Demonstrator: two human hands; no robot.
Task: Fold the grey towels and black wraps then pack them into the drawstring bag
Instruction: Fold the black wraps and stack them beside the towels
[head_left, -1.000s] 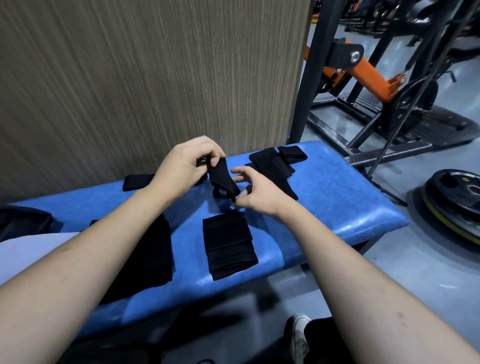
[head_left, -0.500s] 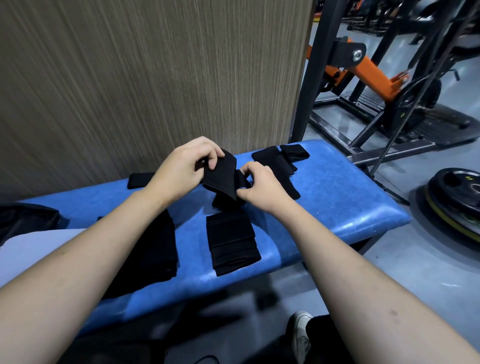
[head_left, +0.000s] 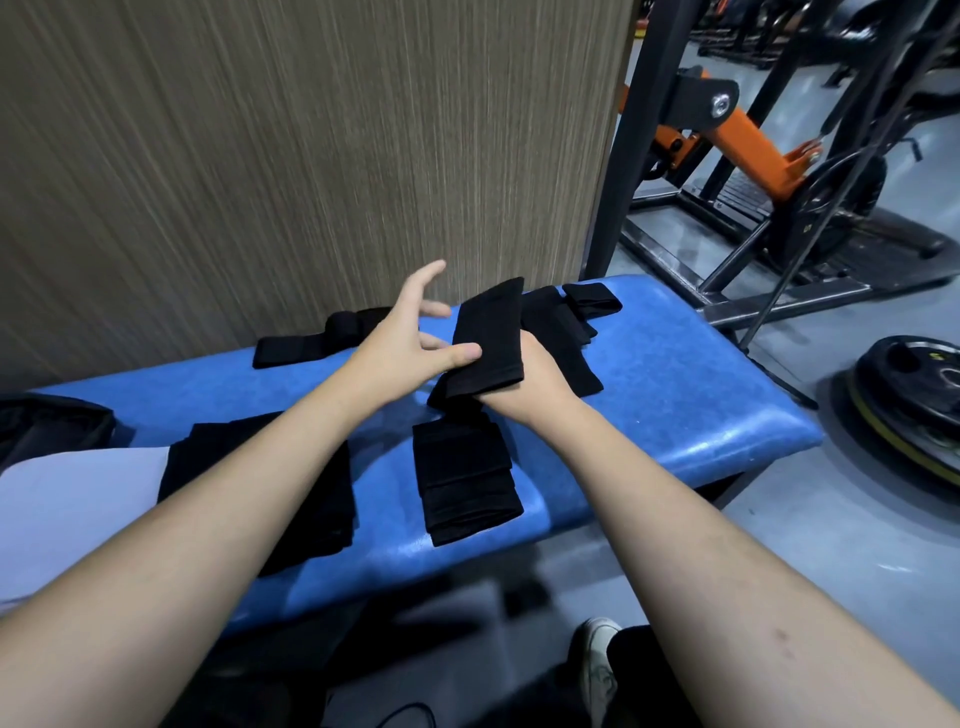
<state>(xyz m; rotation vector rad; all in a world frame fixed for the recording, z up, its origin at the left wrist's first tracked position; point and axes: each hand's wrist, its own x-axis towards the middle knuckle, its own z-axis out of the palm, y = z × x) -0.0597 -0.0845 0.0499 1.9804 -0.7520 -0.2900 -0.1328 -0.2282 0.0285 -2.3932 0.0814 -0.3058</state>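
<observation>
A folded black wrap (head_left: 488, 338) is held above the blue bench (head_left: 685, 410). My right hand (head_left: 530, 379) grips it from underneath. My left hand (head_left: 410, 338) has its fingers spread, and its thumb presses on the wrap's near left edge. Below them a folded black wrap stack (head_left: 462, 478) lies on the bench. More loose black wraps (head_left: 566, 322) lie behind the held one, and another black wrap (head_left: 311, 343) lies at the back left. A larger black folded cloth (head_left: 332, 499) sits under my left forearm. No drawstring bag can be made out.
A wood-grain panel (head_left: 311, 156) rises right behind the bench. Gym machines with an orange arm (head_left: 737, 140) stand to the right, and a weight plate (head_left: 914, 384) lies on the floor. A dark bag-like shape (head_left: 47, 426) sits at the far left. My shoe (head_left: 597, 660) shows below.
The wrap has been folded flat and turned upright in my right hand. My left hand let go of its pinch and spread its fingers, keeping only the thumb on the wrap.
</observation>
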